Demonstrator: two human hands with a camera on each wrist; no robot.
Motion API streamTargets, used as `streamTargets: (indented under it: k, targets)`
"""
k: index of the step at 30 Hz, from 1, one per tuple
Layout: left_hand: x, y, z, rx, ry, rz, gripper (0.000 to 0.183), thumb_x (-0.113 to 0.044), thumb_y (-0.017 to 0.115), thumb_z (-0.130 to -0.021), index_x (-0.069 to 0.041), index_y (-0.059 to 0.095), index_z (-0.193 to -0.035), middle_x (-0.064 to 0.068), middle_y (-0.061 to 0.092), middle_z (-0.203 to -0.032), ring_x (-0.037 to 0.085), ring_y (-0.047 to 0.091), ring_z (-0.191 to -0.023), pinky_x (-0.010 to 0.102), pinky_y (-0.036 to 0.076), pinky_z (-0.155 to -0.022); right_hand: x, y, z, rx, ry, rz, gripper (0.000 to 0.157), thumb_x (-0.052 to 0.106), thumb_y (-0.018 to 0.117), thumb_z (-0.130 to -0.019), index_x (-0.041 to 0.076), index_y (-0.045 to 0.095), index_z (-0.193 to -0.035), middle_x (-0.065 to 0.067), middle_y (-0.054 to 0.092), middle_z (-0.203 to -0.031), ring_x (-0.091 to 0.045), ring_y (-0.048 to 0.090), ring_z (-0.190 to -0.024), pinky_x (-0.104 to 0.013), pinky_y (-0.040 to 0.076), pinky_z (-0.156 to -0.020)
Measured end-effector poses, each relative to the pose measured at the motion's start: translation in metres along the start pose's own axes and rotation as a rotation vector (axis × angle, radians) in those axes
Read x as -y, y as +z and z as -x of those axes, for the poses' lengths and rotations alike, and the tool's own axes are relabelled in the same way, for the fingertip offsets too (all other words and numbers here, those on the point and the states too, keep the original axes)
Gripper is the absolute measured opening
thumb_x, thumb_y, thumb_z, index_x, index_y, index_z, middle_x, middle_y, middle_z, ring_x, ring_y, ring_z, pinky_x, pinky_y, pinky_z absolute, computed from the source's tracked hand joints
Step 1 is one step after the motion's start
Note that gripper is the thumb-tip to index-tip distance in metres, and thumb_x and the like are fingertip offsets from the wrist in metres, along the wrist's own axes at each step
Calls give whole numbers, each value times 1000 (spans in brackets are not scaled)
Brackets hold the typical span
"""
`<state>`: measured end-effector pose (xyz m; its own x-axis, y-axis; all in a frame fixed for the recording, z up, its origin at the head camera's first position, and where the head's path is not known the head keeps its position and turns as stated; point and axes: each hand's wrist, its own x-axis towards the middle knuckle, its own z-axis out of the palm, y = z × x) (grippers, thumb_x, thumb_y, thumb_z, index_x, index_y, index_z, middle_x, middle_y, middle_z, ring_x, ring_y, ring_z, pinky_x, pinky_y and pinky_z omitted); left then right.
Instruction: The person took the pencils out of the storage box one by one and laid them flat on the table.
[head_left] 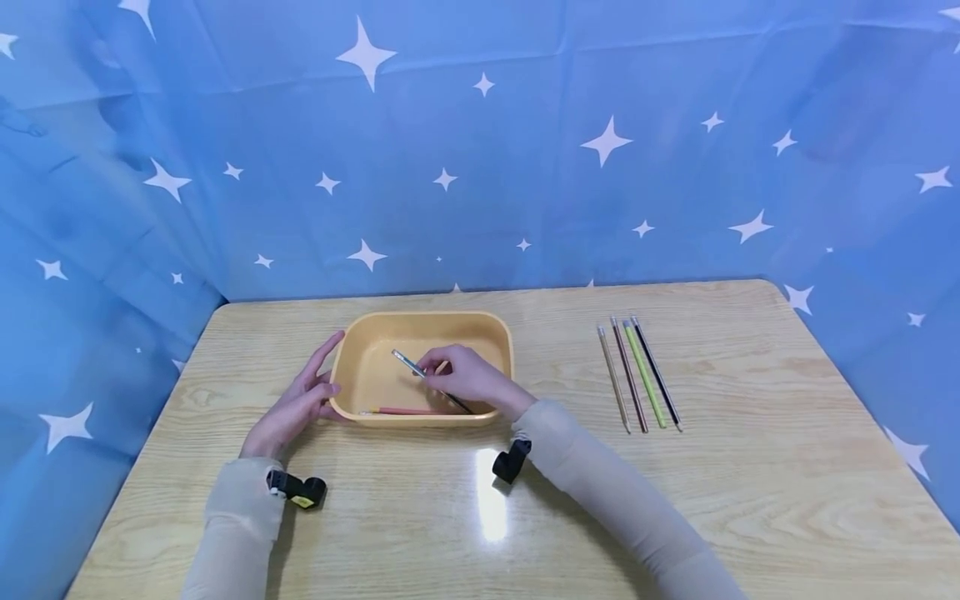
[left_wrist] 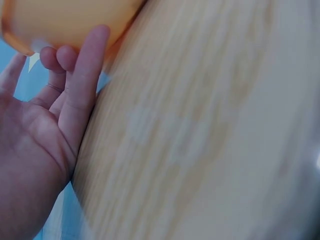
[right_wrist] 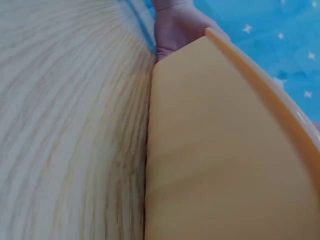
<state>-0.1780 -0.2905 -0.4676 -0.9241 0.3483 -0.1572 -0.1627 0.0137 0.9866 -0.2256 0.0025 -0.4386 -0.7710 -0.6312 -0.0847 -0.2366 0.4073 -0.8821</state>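
Note:
A yellow-orange plastic tray [head_left: 420,421] stands on the left part of the table. My right hand [head_left: 457,372] is over its inside, pinching a dark bluish pencil [head_left: 407,362] between thumb and fingers. That pencil slants, its eraser end up to the left and its lower end toward the tray's front right. Along the front inner wall lies a red pencil [head_left: 405,411]. My left hand [head_left: 300,404] rests against the tray's left side with its fingers spread; the left wrist view shows fingers [left_wrist: 82,95] touching the outer wall. The tray wall hides my right hand in the right wrist view.
Several pencils [head_left: 643,373] lie side by side on the wooden table [head_left: 772,433], right of the tray: a gold one, a dark red one, a lime green one and a black one. A blue curtain [head_left: 495,167] with white stars hangs behind the table and along its sides.

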Motion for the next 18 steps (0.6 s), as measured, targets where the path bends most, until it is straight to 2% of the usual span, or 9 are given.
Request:
streamTargets:
  k: [5,9,18]
  targets:
    - [0,2,-1,-21,-20,-1,76,-5,48,-96,-42,13,-154,27,15,-154,50,45,-121,52,54,-79,0,-2,1,-26,-22,-59,21,2,63,-89,-1,67,-110,-4,62,-91,-13,57,-78,-23,49,-71]
    - [-1,3,-1,-33,-34,-4,77,-6,49,-96,-43,14,-154,27,16,-154,50,44,-122,52,54,-79,1,-3,1,-52,-33,-87,23,4,63,-90,-1,67,-112,-4,63,-91,-14,57,-80,-24,49,-72]
    - [1,1,1,13,10,27,77,-2,45,-96,-39,11,-155,32,18,-151,32,57,-113,51,54,-79,9,-10,4,-145,-78,-193,27,7,60,-93,-3,62,-118,-7,64,-100,-21,59,-86,-28,51,-74]
